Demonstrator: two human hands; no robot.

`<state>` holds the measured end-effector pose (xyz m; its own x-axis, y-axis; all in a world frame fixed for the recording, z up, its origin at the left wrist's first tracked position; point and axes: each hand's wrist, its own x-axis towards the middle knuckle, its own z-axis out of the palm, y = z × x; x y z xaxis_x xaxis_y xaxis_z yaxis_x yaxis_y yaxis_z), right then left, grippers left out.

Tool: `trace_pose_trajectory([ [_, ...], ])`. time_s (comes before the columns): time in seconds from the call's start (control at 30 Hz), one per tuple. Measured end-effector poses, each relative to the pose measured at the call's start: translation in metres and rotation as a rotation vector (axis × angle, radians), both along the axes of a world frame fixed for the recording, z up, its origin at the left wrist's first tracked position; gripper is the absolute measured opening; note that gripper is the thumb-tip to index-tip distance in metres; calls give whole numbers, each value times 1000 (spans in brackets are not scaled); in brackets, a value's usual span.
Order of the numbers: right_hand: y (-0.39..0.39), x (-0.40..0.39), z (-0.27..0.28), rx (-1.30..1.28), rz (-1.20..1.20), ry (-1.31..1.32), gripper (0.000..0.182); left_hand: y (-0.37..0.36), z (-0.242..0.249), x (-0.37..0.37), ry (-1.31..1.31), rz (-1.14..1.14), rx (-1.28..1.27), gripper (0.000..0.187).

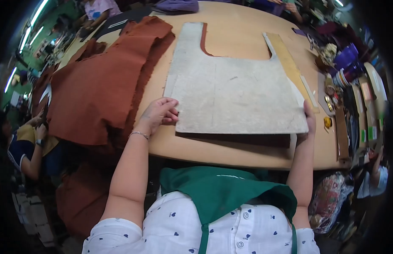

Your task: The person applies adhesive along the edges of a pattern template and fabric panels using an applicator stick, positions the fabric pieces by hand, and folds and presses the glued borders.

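Observation:
A large pale grey pattern board with a U-shaped notch at its far edge lies in front of me. Its near edge sits a little above a dark reddish-brown piece, and red-brown material also shows along the notch. My left hand is at the board's left edge, fingers bent and closed against it. At the right edge, my right hand is closed round the board near its near corner, thumb on the side and the other fingers mostly hidden underneath.
Rust-brown fabric is piled on the left of the table. A yellowish template lies right of the board. Purple rolls, boxes and small items crowd the right edge. A person stands at left with hands at the fabric.

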<state>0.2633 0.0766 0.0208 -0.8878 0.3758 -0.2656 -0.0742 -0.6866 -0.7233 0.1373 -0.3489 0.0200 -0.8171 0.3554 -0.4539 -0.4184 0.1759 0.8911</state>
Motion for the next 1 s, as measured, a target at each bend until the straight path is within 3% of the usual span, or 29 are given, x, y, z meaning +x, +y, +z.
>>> trace_pose_trajectory([
  [0.1,0,7,-15,112,-57,-111,44,-5,0,-3,-58,-59,145,25],
  [0.23,2,52,20,54,-115,154,41,-29,-26,-11,-75,228,786,25],
  [0.27,-2,69,34,40,-186,203,41,-26,-22,-10,-41,275,681,25],
  [0.33,39,122,33,387,-282,221,43,-9,-8,-5,19,364,466,26],
  [0.4,31,162,64,331,-196,347,49,5,-10,-8,142,302,175,30],
  [0.43,17,174,91,179,82,512,49,9,-16,-12,232,239,57,33],
  [0.47,20,194,99,261,100,539,50,15,-20,-14,323,172,-60,36],
  [0.5,26,221,104,343,115,565,50,22,-20,-13,582,129,-334,42],
  [0.57,32,262,118,429,-59,607,50,40,-13,-6,1102,20,-877,57],
  [0.67,31,304,136,555,-485,652,48,63,2,3,968,-67,-1050,74],
  [0.8,23,321,152,777,-1097,573,47,63,9,-6,917,-89,-1054,80],
  [0.9,13,323,161,883,-1432,463,46,58,3,-9,940,-45,-933,66],
  [0.93,11,321,163,903,-1513,428,46,57,0,-13,763,-47,-859,59],
  [1.0,9,318,164,921,-1643,364,45,57,0,-11,695,3,-841,57],
])
